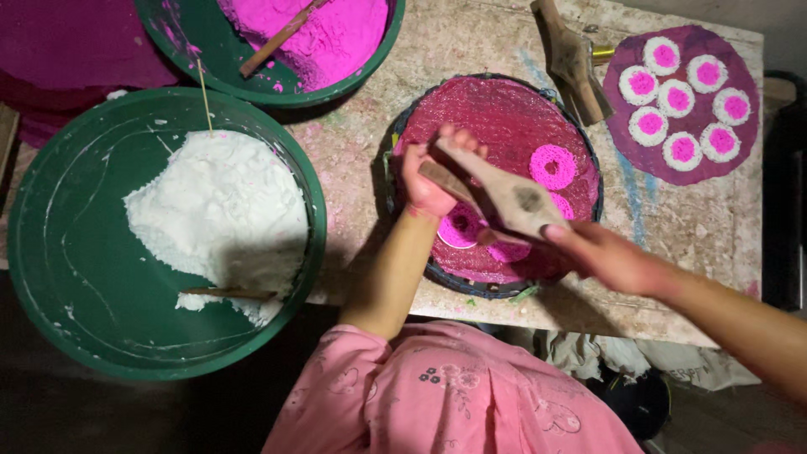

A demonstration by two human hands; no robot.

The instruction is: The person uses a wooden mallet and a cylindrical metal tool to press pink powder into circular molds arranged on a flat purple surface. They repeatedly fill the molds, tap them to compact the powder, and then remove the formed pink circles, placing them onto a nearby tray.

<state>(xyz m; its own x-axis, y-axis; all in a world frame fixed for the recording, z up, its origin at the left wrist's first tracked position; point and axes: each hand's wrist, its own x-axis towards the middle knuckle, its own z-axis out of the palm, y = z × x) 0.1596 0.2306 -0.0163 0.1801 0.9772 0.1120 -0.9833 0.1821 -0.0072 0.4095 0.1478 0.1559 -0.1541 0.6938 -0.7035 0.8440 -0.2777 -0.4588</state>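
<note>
The left hand (430, 172) is clenched around a short wooden stick (450, 183), held over a round woven tray (504, 105) covered with a dark pink, grainy sheet. The right hand (607, 255) grips the handle end of a flat wooden paddle (508, 192), which slants across the tray just above the left hand's stick. Under and beside the paddle lie bright pink ring-shaped pieces (553, 166), one clear at the right of the tray and others partly hidden near the tray's front edge. Left of the tray stands a large green basin (59, 252) with a heap of white paste (223, 210) and a thin wooden stick (227, 292) resting on the heap. Behind it a second green basin (181, 46) holds magenta paste (324, 34) with another wooden stick (277, 38) lying in it. At the far right a purple round mat (622, 155) carries white discs with pink centres (677, 97), well apart from the hands. A wooden tool (572, 59) lies between tray and mat on the stained table (370, 143).
</note>
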